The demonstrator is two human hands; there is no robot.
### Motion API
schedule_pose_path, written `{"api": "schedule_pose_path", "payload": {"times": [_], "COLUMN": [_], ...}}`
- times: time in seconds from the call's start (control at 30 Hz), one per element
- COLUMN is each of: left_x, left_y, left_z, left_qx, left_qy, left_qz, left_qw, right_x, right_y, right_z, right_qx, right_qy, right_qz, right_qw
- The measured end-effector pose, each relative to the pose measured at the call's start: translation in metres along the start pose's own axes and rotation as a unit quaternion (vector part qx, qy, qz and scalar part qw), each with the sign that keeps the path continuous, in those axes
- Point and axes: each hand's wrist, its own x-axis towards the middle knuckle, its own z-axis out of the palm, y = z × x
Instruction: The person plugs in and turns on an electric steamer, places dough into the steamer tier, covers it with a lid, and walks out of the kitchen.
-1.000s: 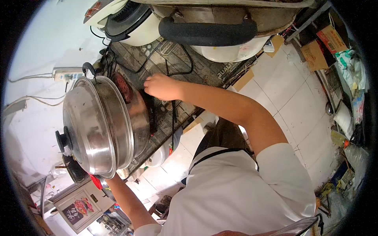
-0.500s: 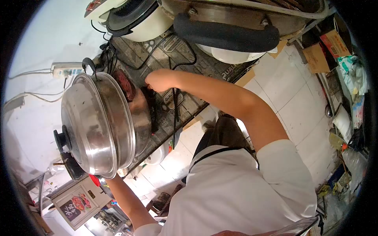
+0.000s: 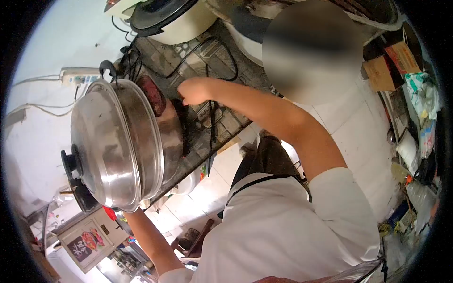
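A large steel pot (image 3: pixel 170 137) with a domed lid (image 3: pixel 101 146) stands tilted in view at the left, a black knob (image 3: pixel 71 162) on the lid. My right hand (image 3: pixel 194 91) is closed beside the pot, over the patterned table (image 3: pixel 205 115); what its fingers hold is hidden. A dark red object (image 3: pixel 152 95) lies against the pot's side near it. My left forearm (image 3: pixel 151 240) reaches to the lid's lower edge, and the hand itself is hidden behind the pot.
Black cables (image 3: pixel 226 52) lie on the table near a cream cooker (image 3: pixel 188 28). A power strip (image 3: pixel 78 75) is on the wall. Cardboard boxes (image 3: pixel 380 73) and bags (image 3: pixel 420 94) line the right side. A round blur covers part of the upper right.
The view has shifted, with the cooker and large handled pan moving up and right. A round blur now covers part of the pan. My right hand stays closed beside the pot.
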Motion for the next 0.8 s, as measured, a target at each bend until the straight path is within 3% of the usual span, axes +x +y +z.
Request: {"api": "schedule_pose_path", "payload": {"times": [0.27, 0.43, 0.57, 0.8], "left_x": [0.01, 0.019, 0.026, 0.022], "left_y": [0.0, -0.002, -0.001, 0.003], "left_z": [0.013, 0.029, 0.046, 0.067], "left_qx": [-0.018, -0.041, -0.064, -0.093], "left_qy": [-0.017, -0.05, -0.093, -0.171], "left_qz": [0.008, 0.02, 0.03, 0.051], "left_qw": [1.0, 0.998, 0.993, 0.979], "right_x": [-0.007, 0.001, -0.02, -0.005], "right_y": [0.001, -0.009, -0.019, -0.025], "right_z": [0.008, 0.014, 0.007, 0.017], "right_qx": [0.028, -0.109, -0.082, -0.153], "right_qy": [0.091, 0.091, 0.136, 0.057], "right_qz": [0.021, 0.023, 0.0, 0.081], "right_qw": [0.995, 0.99, 0.987, 0.983]}}
